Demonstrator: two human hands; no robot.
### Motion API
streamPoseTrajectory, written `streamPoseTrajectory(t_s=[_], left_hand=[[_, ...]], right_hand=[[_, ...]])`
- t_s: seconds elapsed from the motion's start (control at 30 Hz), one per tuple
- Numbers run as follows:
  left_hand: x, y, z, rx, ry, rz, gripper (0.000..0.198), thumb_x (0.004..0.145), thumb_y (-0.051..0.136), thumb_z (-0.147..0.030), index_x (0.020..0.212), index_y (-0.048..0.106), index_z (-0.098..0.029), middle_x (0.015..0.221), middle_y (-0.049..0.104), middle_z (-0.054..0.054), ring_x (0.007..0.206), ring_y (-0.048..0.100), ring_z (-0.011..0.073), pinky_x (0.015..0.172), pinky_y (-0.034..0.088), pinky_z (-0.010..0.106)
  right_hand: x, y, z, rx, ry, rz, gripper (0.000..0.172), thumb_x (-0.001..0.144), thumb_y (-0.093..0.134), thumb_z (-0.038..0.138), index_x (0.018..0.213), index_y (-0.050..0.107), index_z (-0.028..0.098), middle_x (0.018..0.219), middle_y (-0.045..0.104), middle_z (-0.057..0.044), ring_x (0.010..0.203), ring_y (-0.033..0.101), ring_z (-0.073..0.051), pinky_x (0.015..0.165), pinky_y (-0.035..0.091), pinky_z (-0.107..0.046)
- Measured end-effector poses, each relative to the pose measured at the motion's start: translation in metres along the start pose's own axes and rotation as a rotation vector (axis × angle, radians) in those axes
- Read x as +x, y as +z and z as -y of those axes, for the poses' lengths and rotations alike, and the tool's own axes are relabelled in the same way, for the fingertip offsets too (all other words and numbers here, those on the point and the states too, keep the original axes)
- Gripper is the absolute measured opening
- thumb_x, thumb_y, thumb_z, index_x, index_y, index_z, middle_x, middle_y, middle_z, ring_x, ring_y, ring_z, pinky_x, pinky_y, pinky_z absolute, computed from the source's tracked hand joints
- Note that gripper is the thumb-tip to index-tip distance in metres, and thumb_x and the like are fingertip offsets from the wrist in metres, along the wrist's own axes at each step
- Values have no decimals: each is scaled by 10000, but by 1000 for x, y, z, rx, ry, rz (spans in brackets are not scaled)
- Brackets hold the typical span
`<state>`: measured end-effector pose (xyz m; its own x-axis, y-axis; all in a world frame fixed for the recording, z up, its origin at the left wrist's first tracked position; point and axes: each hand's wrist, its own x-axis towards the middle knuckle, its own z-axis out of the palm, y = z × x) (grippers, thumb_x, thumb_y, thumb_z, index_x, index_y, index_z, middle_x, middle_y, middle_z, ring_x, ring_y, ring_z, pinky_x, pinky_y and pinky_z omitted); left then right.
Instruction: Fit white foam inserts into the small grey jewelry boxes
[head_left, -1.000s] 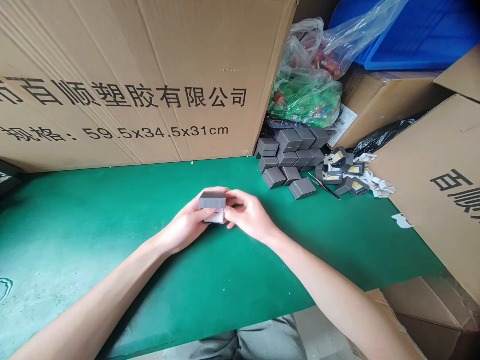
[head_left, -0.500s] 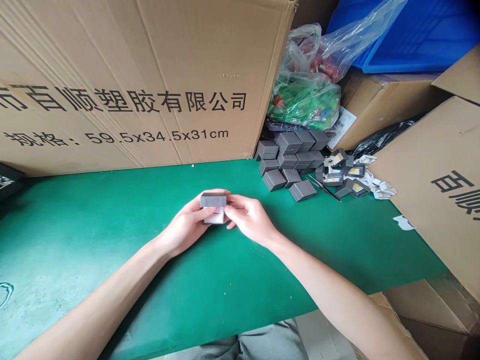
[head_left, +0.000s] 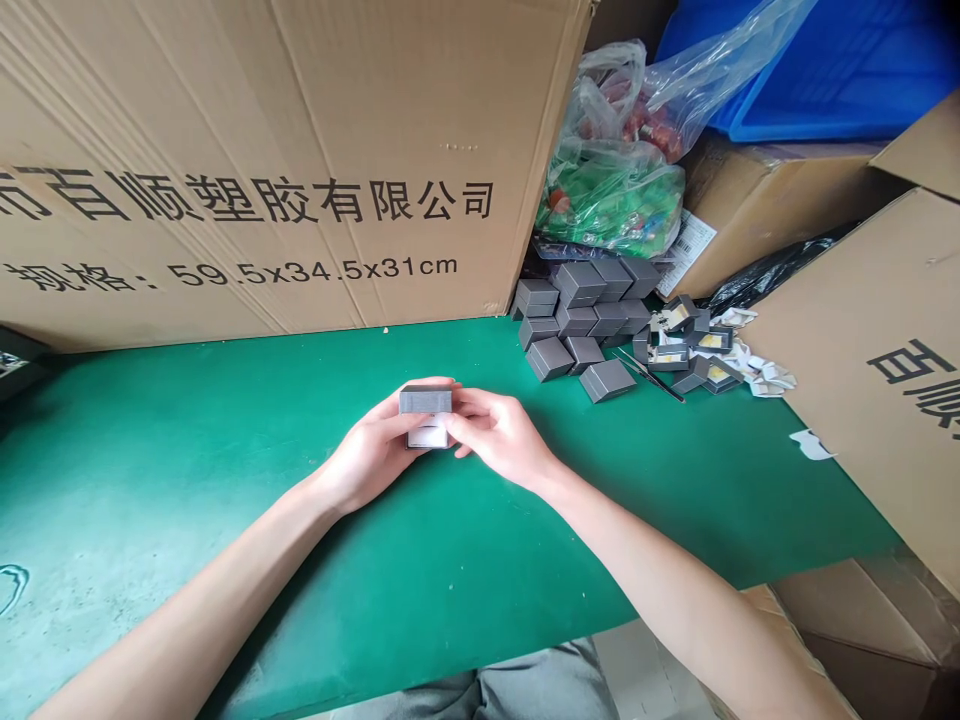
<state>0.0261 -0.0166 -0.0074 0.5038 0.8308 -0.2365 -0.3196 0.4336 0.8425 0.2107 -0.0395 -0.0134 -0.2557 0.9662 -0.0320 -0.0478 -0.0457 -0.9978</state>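
Note:
Both my hands meet over the middle of the green table (head_left: 225, 420). They hold a small grey box (head_left: 426, 401) whose lid stands raised, with a white insert showing underneath. My left hand (head_left: 371, 452) cups the box from the left and below, fingers curled round it. My right hand (head_left: 499, 432) grips its right side, the thumb and fingertips pressed against the white part.
A pile of closed small grey boxes (head_left: 581, 325) lies at the back right, beside several open boxes (head_left: 686, 350) with white scraps and a thin dark tool (head_left: 649, 375). A large printed carton (head_left: 262, 160) stands behind; plastic bags (head_left: 611, 160) and another carton (head_left: 877, 370) crowd the right.
Almost nothing has moved. My hands keep the same hold on the grey box; only my fingers shift slightly on its white insert.

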Motion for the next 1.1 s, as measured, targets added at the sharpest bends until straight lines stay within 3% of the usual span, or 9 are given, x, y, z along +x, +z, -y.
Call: streamPoseTrajectory(t_s=[0.23,0.47,0.63,0.83,1.1], left_hand=[[0,-1,1,-15,22,-9,361,896,724,-273,1252,713,-213,1219,732,117,1090,686,299,934,549,432],[1,-3,4,9,56,1,421,921,713,-324,1332,654,-256,1248,719,98,1140,674,295,969,562,452],[1,-2,1,82,110,-12,376,944,691,-348,1313,648,-288,1288,714,51,1197,667,250,1082,528,430],[1,-1,-3,166,144,-122,468,895,755,-343,1336,614,-274,1203,764,54,1109,728,245,1054,566,448],[2,2,-4,190,128,-136,415,869,782,-329,1243,659,-197,1189,770,81,1133,726,263,1037,586,422]], right_hand=[[-2,0,2,-38,-32,-4,342,910,665,456,1152,734,224,1035,761,-31,828,697,-153,589,586,-233],[3,-3,-2,-2,-24,59,386,864,724,442,1174,696,215,1042,743,-31,814,688,-140,666,596,-251],[7,-7,-5,92,4,-27,551,821,782,417,1300,646,180,1115,759,-84,875,708,-171,646,576,-249],[9,-9,-10,101,-15,-78,543,845,770,384,1327,637,171,1130,755,-100,859,713,-178,594,548,-243],[10,-6,-13,90,-19,-94,509,863,746,395,1321,641,200,1095,723,-71,872,696,-168,645,594,-252]])
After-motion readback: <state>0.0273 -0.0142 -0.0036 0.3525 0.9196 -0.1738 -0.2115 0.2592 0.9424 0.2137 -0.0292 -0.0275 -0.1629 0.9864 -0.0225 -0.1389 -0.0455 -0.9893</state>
